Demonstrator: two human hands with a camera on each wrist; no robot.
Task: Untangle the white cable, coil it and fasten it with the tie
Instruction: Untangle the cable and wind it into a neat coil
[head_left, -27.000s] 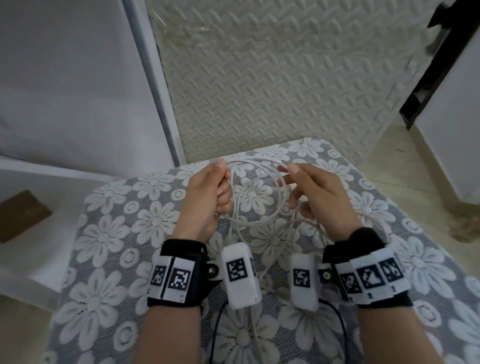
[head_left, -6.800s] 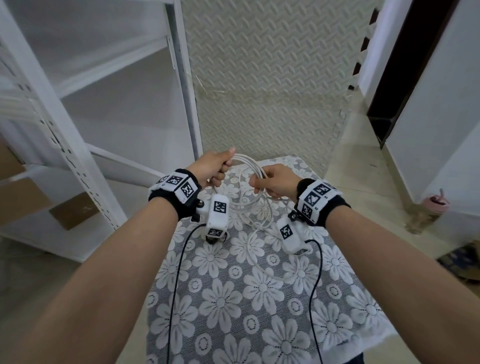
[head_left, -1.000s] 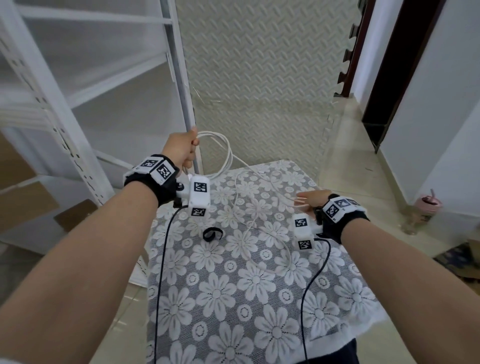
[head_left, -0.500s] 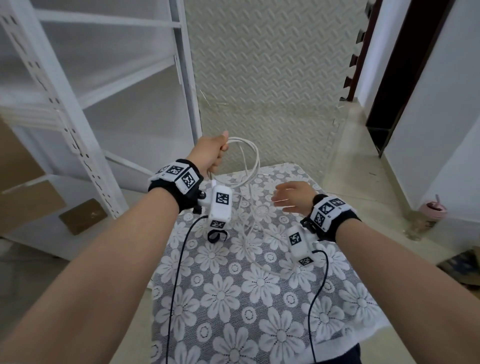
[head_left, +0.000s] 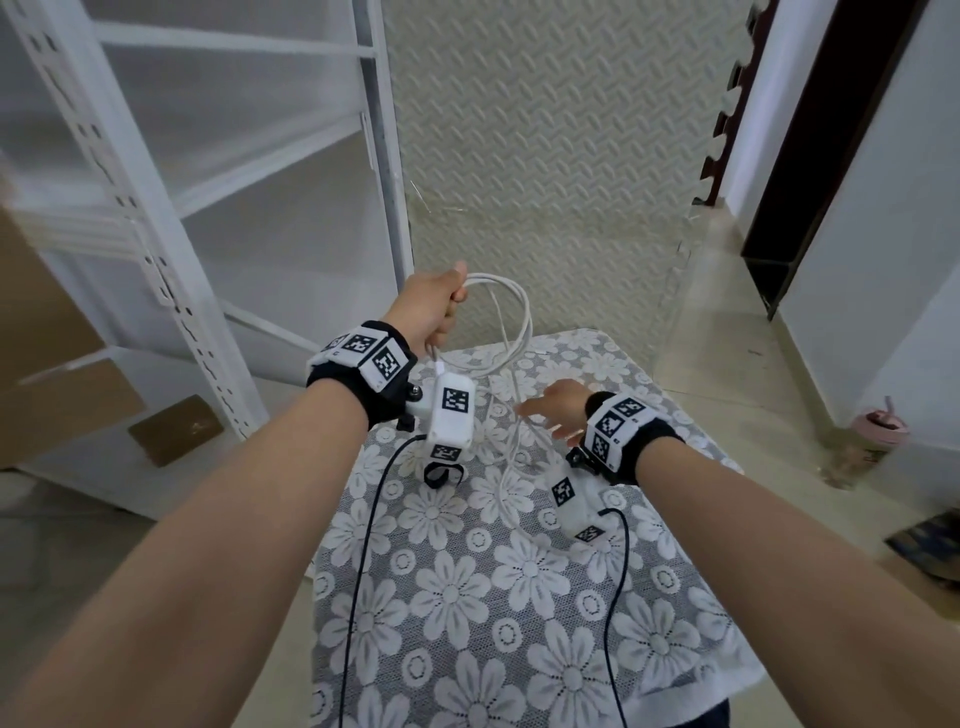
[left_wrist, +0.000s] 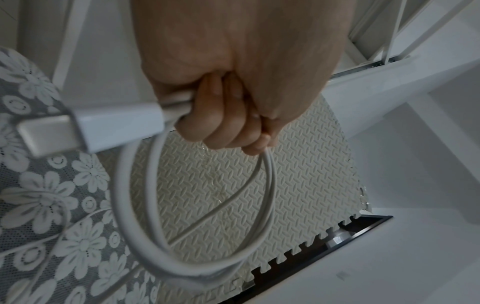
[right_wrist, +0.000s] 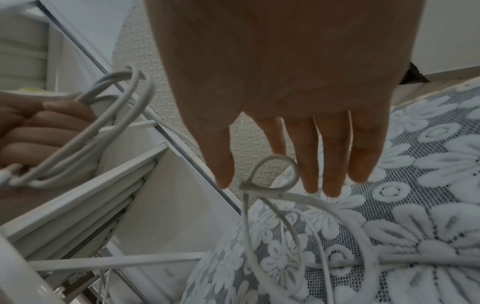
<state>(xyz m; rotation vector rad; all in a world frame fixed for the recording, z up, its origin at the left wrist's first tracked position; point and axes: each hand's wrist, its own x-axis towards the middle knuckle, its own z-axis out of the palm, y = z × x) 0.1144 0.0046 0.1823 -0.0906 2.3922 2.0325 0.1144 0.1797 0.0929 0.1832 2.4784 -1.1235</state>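
My left hand (head_left: 434, 306) is raised above the far edge of the table and grips several loops of the white cable (head_left: 519, 322) in a fist. In the left wrist view the coil (left_wrist: 155, 205) hangs below the curled fingers (left_wrist: 228, 127), and a white plug (left_wrist: 85, 127) sticks out beside them. The rest of the cable (head_left: 511, 457) trails down onto the cloth. My right hand (head_left: 550, 410) hovers over that slack with straight fingers (right_wrist: 330, 160), and a small cable loop (right_wrist: 275, 170) sits at its fingertips. The black tie (head_left: 441, 475) lies on the cloth under my left wrist.
The small table carries a grey floral lace cloth (head_left: 519, 597). A white metal shelf rack (head_left: 156, 234) stands close on the left, with cardboard (head_left: 52, 405) in it. A foam mat (head_left: 545, 156) leans behind. A pink cup (head_left: 880, 431) sits on the floor at right.
Over the last second my right hand has let go of the stretched cable at the right and come back left towards the hanging slack. My left hand has kept its grip on the coil.
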